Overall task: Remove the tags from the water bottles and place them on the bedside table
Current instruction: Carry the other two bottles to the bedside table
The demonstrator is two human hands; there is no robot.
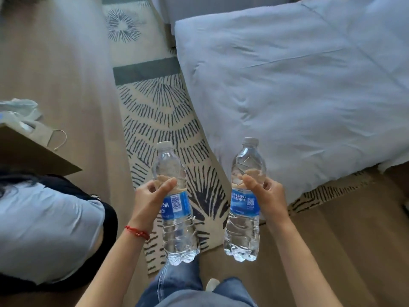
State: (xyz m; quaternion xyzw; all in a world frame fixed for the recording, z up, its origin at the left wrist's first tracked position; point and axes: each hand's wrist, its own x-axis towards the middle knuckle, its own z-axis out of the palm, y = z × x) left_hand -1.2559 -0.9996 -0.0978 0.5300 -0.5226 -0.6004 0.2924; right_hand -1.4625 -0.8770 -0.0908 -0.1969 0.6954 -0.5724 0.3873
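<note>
Head view, left hand point(152, 196): wrapped around the left bottle point(174, 204) just above its blue label point(176, 206).
Right hand point(269, 196): curled around the right bottle point(245, 200), thumb in front, label point(244, 202) below the thumb.
Risk: both hands are full, so peeling a label could let a bottle slip.
Materials: clear ribbed plastic, glossy film labels, white caps.
Surroundings: patterned rug point(159, 107), rumpled white duvet point(298, 85); no bedside table visible.

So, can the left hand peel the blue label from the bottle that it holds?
Probably not: the left hand grips its bottle, and the right hand holds the other bottle.
</note>
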